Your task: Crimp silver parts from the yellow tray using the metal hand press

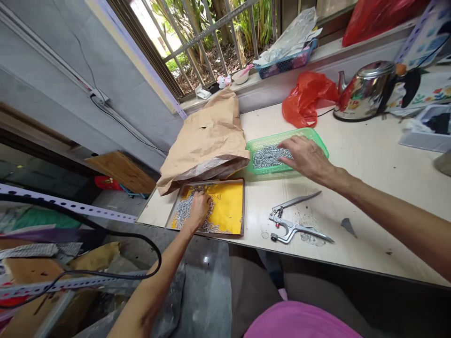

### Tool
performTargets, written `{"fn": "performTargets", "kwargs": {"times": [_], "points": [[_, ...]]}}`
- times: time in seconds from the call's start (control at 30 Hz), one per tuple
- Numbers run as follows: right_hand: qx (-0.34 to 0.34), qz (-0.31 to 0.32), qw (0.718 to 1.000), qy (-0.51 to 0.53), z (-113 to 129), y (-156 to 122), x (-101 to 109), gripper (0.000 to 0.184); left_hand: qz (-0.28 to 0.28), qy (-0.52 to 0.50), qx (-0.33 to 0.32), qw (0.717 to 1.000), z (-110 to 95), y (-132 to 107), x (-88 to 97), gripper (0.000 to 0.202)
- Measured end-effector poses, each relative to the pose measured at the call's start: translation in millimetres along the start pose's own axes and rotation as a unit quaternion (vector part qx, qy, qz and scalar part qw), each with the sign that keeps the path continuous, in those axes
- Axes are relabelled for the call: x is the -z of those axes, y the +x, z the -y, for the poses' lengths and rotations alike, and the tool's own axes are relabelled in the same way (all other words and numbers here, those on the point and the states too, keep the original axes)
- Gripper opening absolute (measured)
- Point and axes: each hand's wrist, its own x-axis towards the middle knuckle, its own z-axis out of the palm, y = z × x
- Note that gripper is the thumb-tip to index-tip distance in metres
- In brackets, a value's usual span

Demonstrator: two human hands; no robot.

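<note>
My left hand (200,206) is down in a shallow tray (243,206) lined with yellow. Its fingers are curled among small silvery metal pieces (183,210); whatever they pinch, if anything, is hidden. Over a green plastic basket (321,139) hovers my right hand (306,155), thumb and fingers apart, with nothing visible in it. Similar small metal pieces (268,157) cover the basket's floor, too small to name surely. Hand press pliers (291,227) with a spring between the handles lie on the table below the basket.
A large brown paper bag (211,136) lies behind the tray, its mouth facing it. Further back are a red plastic bag (306,99) and a metal kettle (364,91). A grey scrap (348,226) lies right of the pliers. The table's front edge (317,261) runs before my lap.
</note>
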Motion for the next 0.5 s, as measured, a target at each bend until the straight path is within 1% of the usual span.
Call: {"fn": "performTargets", "kwargs": {"times": [0.07, 0.1, 0.13, 0.17, 0.2, 0.27, 0.33, 0.37, 0.43, 0.5], "points": [[0.003, 0.017, 1.0, -0.022, -7, -2, 1, 0.023, -0.008, -0.053, 0.015, 0.998, 1, 2, -0.8, 0.02], [0.008, 0.03, 0.999, -0.011, -5, -7, 0, 0.022, -0.017, -0.097, 0.037, 0.994, 1, 3, -0.2, 0.018], [0.013, 0.047, 0.999, 0.015, 1, -12, -2, 0.02, -0.024, -0.156, 0.066, 0.985, -1, 3, 0.8, 0.017], [0.017, 0.066, 0.996, 0.052, 9, -19, -6, 0.019, -0.024, -0.228, 0.096, 0.969, -4, 2, 2.5, 0.02], [0.019, 0.084, 0.992, 0.096, 21, -24, -11, 0.02, -0.015, -0.31, 0.126, 0.942, -9, 2, 4.6, 0.025], [0.02, 0.115, 0.975, 0.188, 47, -32, -26, 0.02, 0.02, -0.464, 0.17, 0.869, -22, -1, 10.4, 0.039], [0.02, 0.129, 0.959, 0.251, 73, -35, -40, 0.02, 0.056, -0.566, 0.191, 0.8, -39, -6, 18.2, 0.048], [0.019, 0.134, 0.954, 0.268, 83, -35, -46, 0.019, 0.068, -0.595, 0.199, 0.776, -48, -10, 22.5, 0.05], [0.018, 0.143, 0.949, 0.279, 97, -33, -50, 0.019, 0.091, -0.625, 0.21, 0.746, -67, -19, 30.9, 0.052], [0.022, 0.149, 0.952, 0.268, 100, -36, -43, 0.018, 0.127, -0.639, 0.208, 0.73, -87, -29, 36.6, 0.053]]}}
